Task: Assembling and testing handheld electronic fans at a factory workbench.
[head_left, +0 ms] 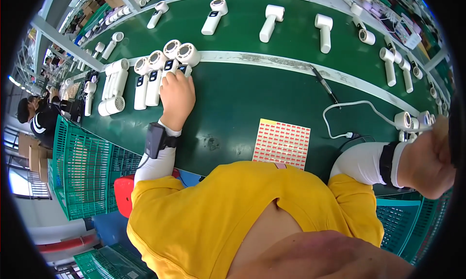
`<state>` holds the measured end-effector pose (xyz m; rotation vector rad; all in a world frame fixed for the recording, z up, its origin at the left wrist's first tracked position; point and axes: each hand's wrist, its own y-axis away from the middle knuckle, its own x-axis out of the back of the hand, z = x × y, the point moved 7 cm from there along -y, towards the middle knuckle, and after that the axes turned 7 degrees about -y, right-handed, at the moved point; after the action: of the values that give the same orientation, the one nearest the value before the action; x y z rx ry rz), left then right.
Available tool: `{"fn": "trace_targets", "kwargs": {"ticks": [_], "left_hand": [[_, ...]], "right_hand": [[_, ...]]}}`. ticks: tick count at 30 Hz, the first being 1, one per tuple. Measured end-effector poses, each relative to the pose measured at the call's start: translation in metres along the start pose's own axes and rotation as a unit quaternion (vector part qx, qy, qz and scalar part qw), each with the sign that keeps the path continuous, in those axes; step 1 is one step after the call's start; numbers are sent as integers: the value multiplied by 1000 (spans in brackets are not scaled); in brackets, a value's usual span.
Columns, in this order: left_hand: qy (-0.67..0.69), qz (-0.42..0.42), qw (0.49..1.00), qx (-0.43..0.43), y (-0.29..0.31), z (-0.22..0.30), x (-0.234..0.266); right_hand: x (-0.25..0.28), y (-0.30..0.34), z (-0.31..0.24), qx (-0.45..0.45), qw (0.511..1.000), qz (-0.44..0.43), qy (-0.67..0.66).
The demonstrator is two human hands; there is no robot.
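My left hand (177, 97) is closed round the handle of a white handheld fan (188, 55), the rightmost of a small group lying side by side. Its fingertips cover part of the handle, below a dark display. Beside it lie more white handheld fans (141, 85), their round heads pointing away from me. At the right rim my right hand (429, 157) is raised, its fingers curled and partly in shadow; what they hold, if anything, is hidden. Close to it, several white fans (403, 120) stand at the table's right end, and a white cable (361, 103) runs toward them.
A sheet of red stickers (282, 142) lies before me on the green table (228, 94). A black pen (325, 85) rests near the pale ledge. Beyond it, spaced fans (270, 24) lie on a green belt. Green crates (82, 167) stand at left; a person (41, 119) sits farther off.
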<state>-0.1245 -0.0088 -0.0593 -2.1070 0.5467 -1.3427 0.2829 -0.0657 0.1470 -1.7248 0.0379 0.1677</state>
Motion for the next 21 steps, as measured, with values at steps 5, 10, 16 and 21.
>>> {"fn": "trace_targets", "kwargs": {"ticks": [5, 10, 16, 21], "left_hand": [[322, -242, 901, 162, 14, -15, -30], [728, -299, 590, 180, -10, 47, 23], [719, -163, 674, -51, -61, 99, 118], [683, 34, 718, -131, -66, 118, 143]], "right_hand": [[-9, 23, 30, -179, 980, -16, -85], [-53, 39, 72, -333, 942, 48, -20], [-90, 36, 81, -144, 966, -205, 63], [-84, 35, 74, -116, 984, -125, 59]]}}
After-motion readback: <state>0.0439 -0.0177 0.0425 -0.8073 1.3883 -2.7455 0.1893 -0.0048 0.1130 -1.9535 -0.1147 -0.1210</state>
